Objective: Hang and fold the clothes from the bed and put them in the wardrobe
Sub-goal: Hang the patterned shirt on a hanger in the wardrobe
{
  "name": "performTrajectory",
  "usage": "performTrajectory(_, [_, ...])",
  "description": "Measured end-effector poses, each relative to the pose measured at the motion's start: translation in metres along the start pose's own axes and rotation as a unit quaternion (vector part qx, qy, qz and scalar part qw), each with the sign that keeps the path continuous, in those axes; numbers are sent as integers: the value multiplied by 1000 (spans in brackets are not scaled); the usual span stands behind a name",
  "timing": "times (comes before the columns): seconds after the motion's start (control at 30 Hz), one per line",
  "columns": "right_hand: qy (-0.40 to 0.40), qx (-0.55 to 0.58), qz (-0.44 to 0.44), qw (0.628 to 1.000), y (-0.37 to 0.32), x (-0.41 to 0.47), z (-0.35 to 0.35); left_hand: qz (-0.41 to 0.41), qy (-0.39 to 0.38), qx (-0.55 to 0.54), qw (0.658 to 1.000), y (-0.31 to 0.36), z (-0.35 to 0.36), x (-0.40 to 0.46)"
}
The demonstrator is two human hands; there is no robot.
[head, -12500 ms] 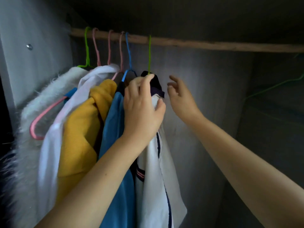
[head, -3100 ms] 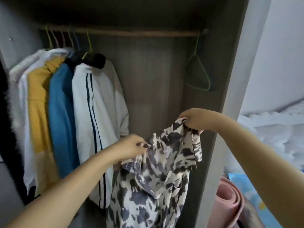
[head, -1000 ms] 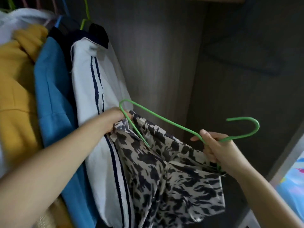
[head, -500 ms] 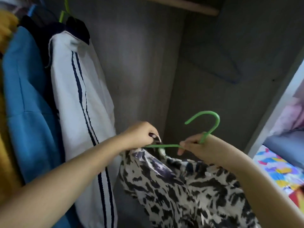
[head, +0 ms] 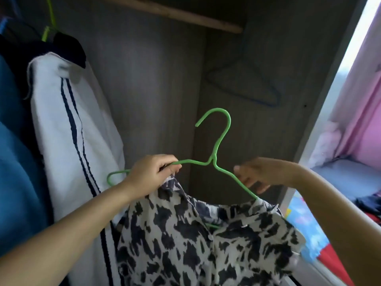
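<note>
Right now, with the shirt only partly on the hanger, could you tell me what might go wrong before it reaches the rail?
1. Only the right end of the green hanger sits inside the patterned shirt; its left end pokes out bare, so the shirt may slide off.
2. The left hand pinches wire and collar together, so the fabric might snag.
3. The right hand seems to grip loosely; the hanger could tip when lifted to the rail.

Two hands [head: 152, 174], three hangers [head: 216, 145], four garments [head: 206, 240], one rail [head: 175, 13].
</note>
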State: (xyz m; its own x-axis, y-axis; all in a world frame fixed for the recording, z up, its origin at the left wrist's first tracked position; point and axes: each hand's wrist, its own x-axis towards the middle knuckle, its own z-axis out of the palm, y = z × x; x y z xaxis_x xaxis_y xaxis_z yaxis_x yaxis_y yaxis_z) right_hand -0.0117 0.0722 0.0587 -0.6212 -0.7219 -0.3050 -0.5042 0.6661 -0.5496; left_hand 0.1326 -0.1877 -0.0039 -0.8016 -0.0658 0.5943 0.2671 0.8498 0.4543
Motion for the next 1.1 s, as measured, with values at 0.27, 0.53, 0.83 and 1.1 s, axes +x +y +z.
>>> performTrajectory(0.27, [-78, -185, 11, 980, 32, 12, 21, 55, 14, 101, 993, -5, -16, -5])
performTrajectory(0.53, [230, -214, -32, 949, 28, 11, 15, -1, 89, 285, 954, 4, -8, -10])
performTrajectory(0.83, [203, 162, -216, 941, -7, 10, 46, 61, 142, 288, 945, 22, -15, -9])
performTrajectory(1.1, [375, 49, -129, 917, 10, 17, 9, 177, 150, 255, 939, 19, -32, -4])
